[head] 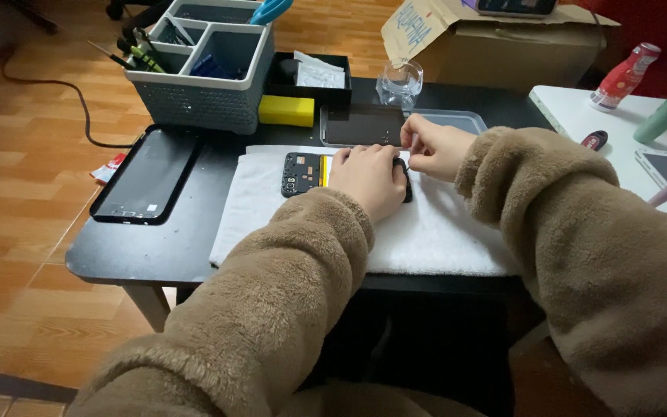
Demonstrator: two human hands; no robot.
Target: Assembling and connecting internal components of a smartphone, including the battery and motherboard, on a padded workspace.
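Opened smartphone [306,171], back cover off, board and yellow strip exposed, flat on white cloth [441,232] mid-worktop [156,247]. Left hand [368,179] pressed over phone's right half, fingers curled down, pinning it. Right hand [435,147] at far right corner, fingertips pinched on something tiny, possibly a thin tool or screw; too small to tell. Best practice, judged from this: keep left palm flat for steady hold, avoid pressing on bare board, work pinch slow and straight up, keep small parts over cloth. Removed glass panel [360,125], clear tray [449,120], grey tool caddy [202,85] behind; another black phone [147,176] well left.
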